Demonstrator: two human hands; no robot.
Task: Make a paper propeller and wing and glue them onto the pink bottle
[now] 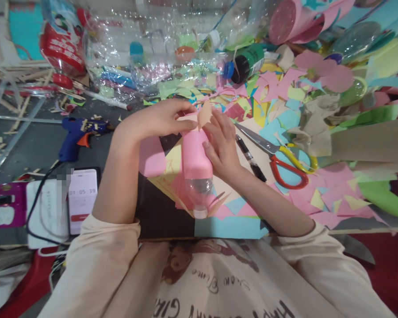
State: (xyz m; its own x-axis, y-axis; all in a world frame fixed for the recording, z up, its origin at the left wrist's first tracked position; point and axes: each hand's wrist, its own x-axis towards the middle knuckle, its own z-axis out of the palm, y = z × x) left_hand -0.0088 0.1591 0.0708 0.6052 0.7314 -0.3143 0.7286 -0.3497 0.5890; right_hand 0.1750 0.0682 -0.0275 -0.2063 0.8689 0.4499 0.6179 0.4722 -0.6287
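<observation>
A clear plastic bottle wrapped in pink paper [197,154] lies in front of me, its bare neck and white cap toward my body. My left hand [167,117] is closed at the bottle's far end, thumb pressed on a peach paper piece [204,115] there; some of its fingers are hidden. Along the right side, my right hand [223,141] curls round the bottle, thumb on the pink wrap and fingertips close to the peach paper. Underneath lie sheets of pink, yellow and black paper.
Scissors [273,152] and a black marker [251,158] lie to the right among paper scraps. On the left are a blue glue gun [73,136] with its cord and a phone [82,198]. Several plastic bottles and a green-black bottle [248,63] lie at the back.
</observation>
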